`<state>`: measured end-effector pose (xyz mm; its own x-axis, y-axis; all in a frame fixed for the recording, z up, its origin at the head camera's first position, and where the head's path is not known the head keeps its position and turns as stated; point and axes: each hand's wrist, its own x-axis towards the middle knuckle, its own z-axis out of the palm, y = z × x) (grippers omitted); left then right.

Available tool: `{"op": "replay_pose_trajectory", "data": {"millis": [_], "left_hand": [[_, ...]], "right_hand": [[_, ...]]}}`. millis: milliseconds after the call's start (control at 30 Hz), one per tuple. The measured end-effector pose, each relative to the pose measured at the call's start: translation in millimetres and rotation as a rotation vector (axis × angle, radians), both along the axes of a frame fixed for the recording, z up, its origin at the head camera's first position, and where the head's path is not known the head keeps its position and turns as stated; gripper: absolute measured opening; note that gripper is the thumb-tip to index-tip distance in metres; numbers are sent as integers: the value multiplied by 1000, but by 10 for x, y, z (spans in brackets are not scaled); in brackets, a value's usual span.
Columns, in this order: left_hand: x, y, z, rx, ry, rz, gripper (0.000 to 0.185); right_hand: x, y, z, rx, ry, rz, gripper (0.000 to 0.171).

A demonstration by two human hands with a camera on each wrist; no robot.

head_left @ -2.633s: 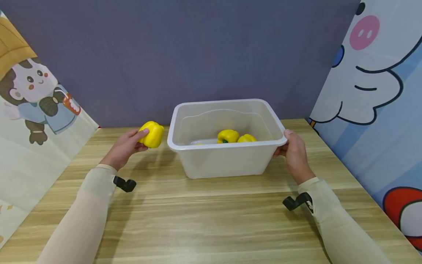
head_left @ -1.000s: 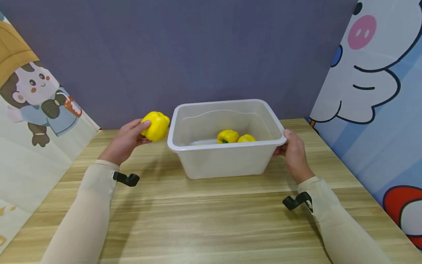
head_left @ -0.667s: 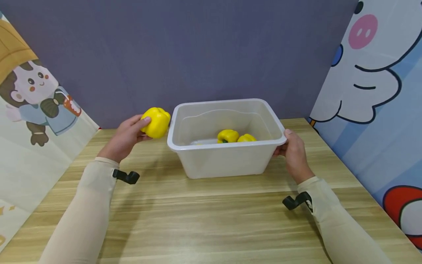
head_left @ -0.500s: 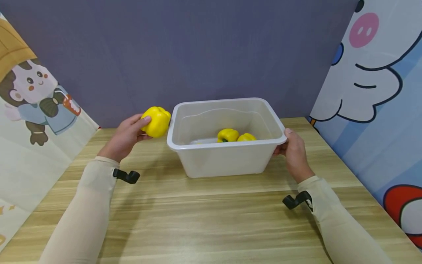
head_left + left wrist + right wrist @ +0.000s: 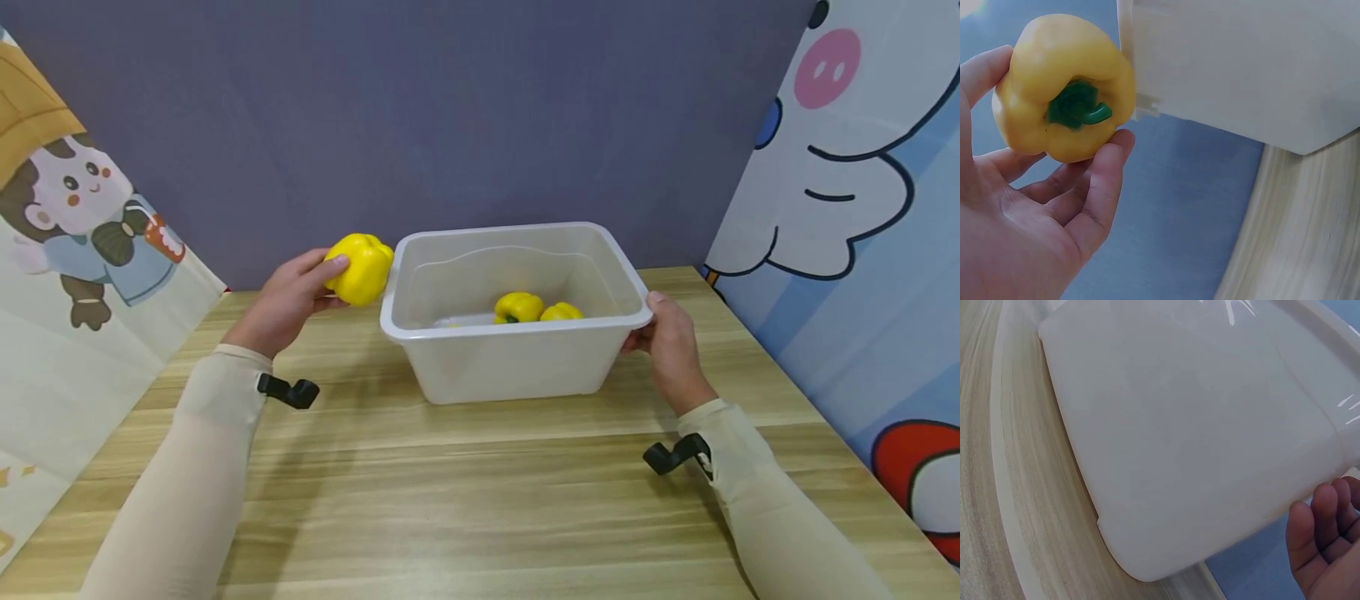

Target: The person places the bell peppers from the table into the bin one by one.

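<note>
**Yellow pepper at the bin's left rim, bin held on the right**

Yellow pepper (image 5: 360,268) sits left of centre in the head view, up off the table and right against the upper left corner of the bin's rim. In the left wrist view we see it at upper left, green stem (image 5: 1077,110) facing the camera, its side just at the bin's lip; we can't tell if it actually touches. Our left hand (image 5: 288,302) holds it: thumb on top, fingers (image 5: 1099,190) curled underneath, loose cupped grip, not a tight fist.

White translucent plastic bin (image 5: 517,362) stands on the table at frame centre. Two more yellow peppers (image 5: 534,309) lie inside, side by side on its floor, toward the right half.

Our right hand (image 5: 670,348) grips the bin's right rim, right of centre: thumb over the lip, fingers wrapped below it. Right wrist view shows the bin's outer wall filling the frame and fingertips (image 5: 1316,537) curled at lower right.

Light wooden table (image 5: 480,492) fills the lower frame. Purple-grey backdrop (image 5: 420,117) across the top, cartoon panels upper left (image 5: 82,217) and right (image 5: 855,192). Both forearms in beige sleeves, black clips at the wrists.
</note>
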<state>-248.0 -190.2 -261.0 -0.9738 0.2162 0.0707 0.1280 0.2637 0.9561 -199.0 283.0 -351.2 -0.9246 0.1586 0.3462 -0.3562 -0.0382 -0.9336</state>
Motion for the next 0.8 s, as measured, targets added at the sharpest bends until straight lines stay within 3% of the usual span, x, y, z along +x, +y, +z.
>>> {"op": "replay_pose_trajectory", "data": {"millis": [800], "left_hand": [[-26,139,137,-14,24,-23,67]], "right_hand": [[-11,-8,26,-48,-31,-26,27]]}}
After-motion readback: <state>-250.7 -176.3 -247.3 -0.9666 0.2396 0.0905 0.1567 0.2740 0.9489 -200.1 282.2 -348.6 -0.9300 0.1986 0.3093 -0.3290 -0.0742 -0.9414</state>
